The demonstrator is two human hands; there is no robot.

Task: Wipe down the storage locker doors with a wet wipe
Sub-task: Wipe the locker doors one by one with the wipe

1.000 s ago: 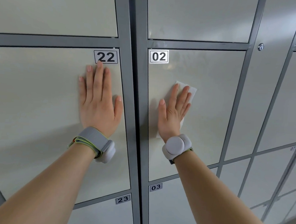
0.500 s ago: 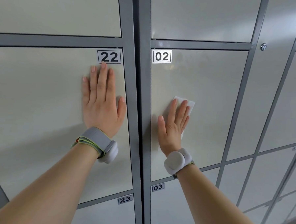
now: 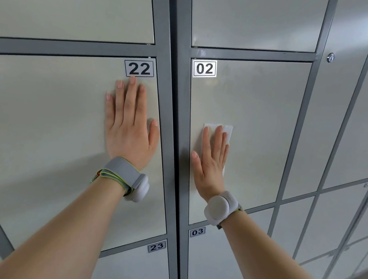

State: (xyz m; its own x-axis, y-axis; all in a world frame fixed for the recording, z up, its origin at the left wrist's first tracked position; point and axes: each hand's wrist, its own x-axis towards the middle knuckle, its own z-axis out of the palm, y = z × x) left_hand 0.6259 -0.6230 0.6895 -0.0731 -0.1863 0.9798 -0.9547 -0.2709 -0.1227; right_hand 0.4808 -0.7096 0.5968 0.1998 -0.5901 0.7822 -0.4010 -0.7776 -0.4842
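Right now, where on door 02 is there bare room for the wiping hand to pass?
Door 02 is bare right of the wipe, out to the grey frame, and above it up to the 02 label. Tight spot: the right hand sits close to the door's left edge.

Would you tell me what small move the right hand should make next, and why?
Probably slide the wipe rightward across door 02. The right hand presses it flat near the door's left edge, and most of the panel lies to its right; the left hand braces flat on door 22.
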